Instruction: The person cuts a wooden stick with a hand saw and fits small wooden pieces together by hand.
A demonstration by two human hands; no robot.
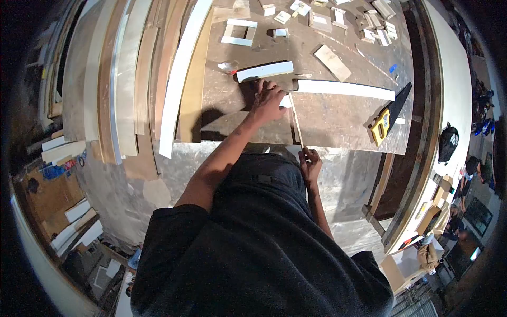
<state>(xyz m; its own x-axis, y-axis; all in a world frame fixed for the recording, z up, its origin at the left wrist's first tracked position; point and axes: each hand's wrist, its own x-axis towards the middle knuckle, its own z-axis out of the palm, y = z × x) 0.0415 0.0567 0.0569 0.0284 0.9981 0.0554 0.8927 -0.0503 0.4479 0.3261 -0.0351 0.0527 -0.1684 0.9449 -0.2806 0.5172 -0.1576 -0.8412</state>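
My left hand reaches over the worktable with bent fingers, gripping a small white-faced piece of wood that is partly hidden beneath it. Close to the table's near edge, my right hand is closed around the lower end of a thin light wooden strip. The strip's far end meets the white-faced piece beside my left hand. Just beyond my left fingers lies a short white board. A longer white board stretches away to the right from the strip's far end.
A yellow-handled handsaw lies at the table's right. Small wood blocks, a rectangular frame and a flat wood piece are farther back. Long boards line the left side. A black cap sits at far right, near other people.
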